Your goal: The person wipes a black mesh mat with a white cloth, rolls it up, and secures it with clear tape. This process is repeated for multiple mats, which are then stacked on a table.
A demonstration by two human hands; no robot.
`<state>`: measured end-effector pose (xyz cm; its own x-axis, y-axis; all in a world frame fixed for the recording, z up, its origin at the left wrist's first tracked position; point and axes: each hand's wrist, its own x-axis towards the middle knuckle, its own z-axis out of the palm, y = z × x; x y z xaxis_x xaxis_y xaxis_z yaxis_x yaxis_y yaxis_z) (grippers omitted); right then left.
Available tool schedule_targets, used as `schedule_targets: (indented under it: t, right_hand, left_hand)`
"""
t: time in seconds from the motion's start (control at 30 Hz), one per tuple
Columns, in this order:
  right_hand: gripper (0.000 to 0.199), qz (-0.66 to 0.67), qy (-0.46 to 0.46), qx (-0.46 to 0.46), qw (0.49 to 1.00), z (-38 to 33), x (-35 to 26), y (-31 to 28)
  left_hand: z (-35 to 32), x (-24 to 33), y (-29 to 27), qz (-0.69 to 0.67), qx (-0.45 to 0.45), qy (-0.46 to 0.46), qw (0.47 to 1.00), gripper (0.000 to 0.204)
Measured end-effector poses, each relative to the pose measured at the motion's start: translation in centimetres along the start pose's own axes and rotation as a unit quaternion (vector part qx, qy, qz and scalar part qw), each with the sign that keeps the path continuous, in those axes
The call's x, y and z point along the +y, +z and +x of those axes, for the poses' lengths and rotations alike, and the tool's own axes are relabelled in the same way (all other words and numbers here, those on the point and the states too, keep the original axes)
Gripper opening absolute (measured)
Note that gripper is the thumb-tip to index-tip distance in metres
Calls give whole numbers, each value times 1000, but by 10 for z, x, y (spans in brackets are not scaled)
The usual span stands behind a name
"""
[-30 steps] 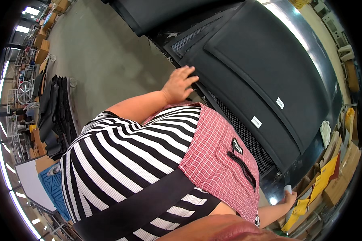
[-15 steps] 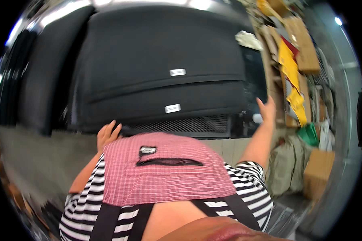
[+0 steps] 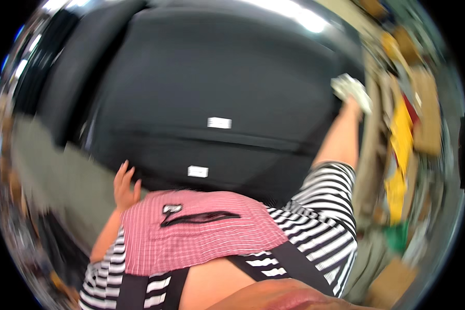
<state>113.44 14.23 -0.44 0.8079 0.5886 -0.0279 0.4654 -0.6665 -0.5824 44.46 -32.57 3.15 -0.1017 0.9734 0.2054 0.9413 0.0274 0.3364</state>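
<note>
Flat black padded panels lie stacked before me, with small white labels near their front edges. My left hand is open beside the stack's near left corner, its fingers apart and nothing in them. At the far right of the stack, my right hand reaches a crumpled white cloth that looks like a work glove. Blur and the cloth hide the right fingers, so their grip does not show. My pink checked apron is close against the stack's front edge.
More black panels stand at the left beside the stack. Along the right side are cardboard pieces, yellow sheeting, a green item and a cardboard box. Grey floor shows at the left.
My right hand has moved from the near right side of the stack out to the white cloth. The left hand has come slightly away from the front edge. The view has shifted and tilted.
</note>
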Motion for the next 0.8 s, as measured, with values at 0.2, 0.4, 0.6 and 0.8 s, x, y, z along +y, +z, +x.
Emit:
schedule_targets:
  t: [0.2,0.4,0.6,0.8]
  right_hand:
    - [56,-256,-188,42,947,120,29,11]
    - [44,121,-410,188,885,80,-82,32]
    - [22,-8,-748,116,653,-138,-267,145]
    - [40,106,-640,-350,676,-415,-329,276]
  left_hand:
    - [12,13,19,-13,4,-60,998,49]
    - [-3,29,29,-8,57,-81,995,51]
    - [8,23,35,-32,53,-67,996,51]
    - [64,79,61,-70,35,-53,996,56]
